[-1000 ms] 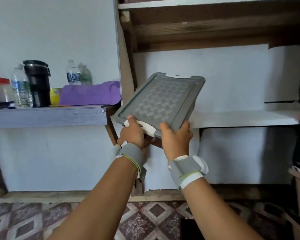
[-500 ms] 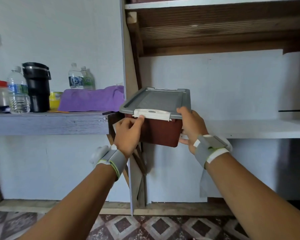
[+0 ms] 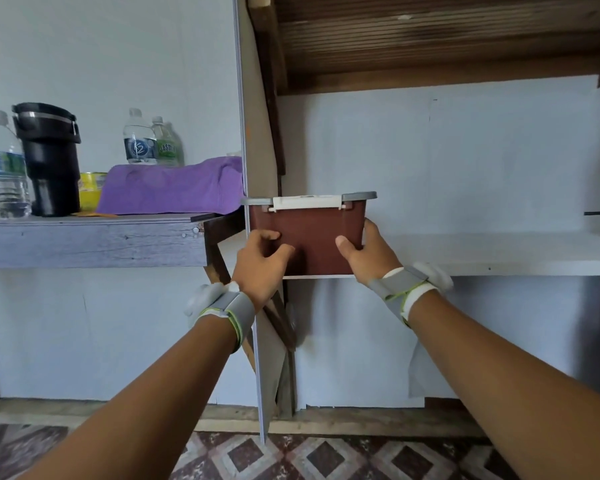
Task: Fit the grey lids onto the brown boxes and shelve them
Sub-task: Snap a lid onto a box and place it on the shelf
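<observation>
A brown box (image 3: 314,237) with a grey lid (image 3: 359,195) and a white latch (image 3: 307,201) sits level at the left front end of the white shelf (image 3: 499,251). My left hand (image 3: 258,263) presses its fingers against the box's front face at the lower left. Gripping the box's lower right corner is my right hand (image 3: 364,252), thumb on the front, fingers round the side. The box's underside seems to rest on the shelf's front edge.
Left of the shelf's upright panel (image 3: 248,237), a grey ledge (image 3: 90,237) carries a purple cloth (image 3: 174,187), water bottles (image 3: 2,168), a black tumbler (image 3: 51,157) and a yellow tub (image 3: 90,190). A wooden shelf underside (image 3: 430,39) hangs above. Patterned floor tiles lie below.
The lidded box went from tilted up, lid toward me, to level, then rose and moved onto the white shelf's edge. My hands shifted from its top rim to its lower front.
</observation>
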The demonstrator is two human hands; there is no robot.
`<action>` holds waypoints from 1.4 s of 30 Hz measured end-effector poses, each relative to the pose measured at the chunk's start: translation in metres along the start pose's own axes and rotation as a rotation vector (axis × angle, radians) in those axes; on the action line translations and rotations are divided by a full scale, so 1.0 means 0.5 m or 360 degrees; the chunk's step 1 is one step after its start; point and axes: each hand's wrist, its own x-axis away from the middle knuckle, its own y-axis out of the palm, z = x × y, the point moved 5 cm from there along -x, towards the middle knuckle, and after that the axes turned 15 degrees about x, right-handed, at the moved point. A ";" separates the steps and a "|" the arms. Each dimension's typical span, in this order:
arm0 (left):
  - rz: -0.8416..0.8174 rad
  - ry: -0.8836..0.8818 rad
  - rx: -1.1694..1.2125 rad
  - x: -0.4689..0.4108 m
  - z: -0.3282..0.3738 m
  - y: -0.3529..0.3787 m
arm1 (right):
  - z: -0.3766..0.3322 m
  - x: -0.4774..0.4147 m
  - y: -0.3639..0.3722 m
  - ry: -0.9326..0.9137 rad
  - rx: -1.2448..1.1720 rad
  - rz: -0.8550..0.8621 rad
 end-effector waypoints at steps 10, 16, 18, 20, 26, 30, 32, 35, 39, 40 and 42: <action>0.0028 -0.0034 -0.0116 -0.060 -0.067 0.048 | 0.039 -0.093 0.057 0.0054 0.0113 0.0033; 0.0124 0.0043 -0.0212 -0.087 -0.107 0.057 | 0.054 -0.121 0.074 0.0056 0.0133 0.0078; 0.0129 0.0089 -0.0232 -0.091 -0.111 0.058 | 0.056 -0.125 0.077 0.0051 0.0127 0.0093; 0.0111 0.0130 -0.0282 -0.091 -0.113 0.060 | 0.057 -0.126 0.079 0.0047 0.0128 0.0104; -0.0038 0.0164 -0.0544 -0.070 -0.122 0.061 | 0.053 -0.118 0.069 0.0098 0.0195 -0.0010; -0.0048 0.0189 -0.0708 -0.025 -0.146 0.065 | 0.059 -0.093 0.059 0.0096 0.0294 -0.0062; -0.0049 0.0174 -0.0704 0.019 -0.164 0.069 | 0.065 -0.053 0.051 0.0041 0.0322 0.0051; -0.0115 0.0025 -0.0622 0.104 -0.217 0.074 | 0.091 0.041 0.047 -0.0024 0.0292 0.0126; -0.0173 -0.0298 -0.0541 0.214 -0.307 0.096 | 0.193 0.172 0.078 0.0148 0.0284 -0.0127; -0.0201 -0.0369 -0.0551 0.242 -0.330 0.103 | 0.223 0.208 0.088 0.0208 0.0295 -0.0189; -0.0312 -0.0532 -0.0546 0.316 -0.377 0.122 | 0.294 0.293 0.108 0.0340 0.0285 -0.0298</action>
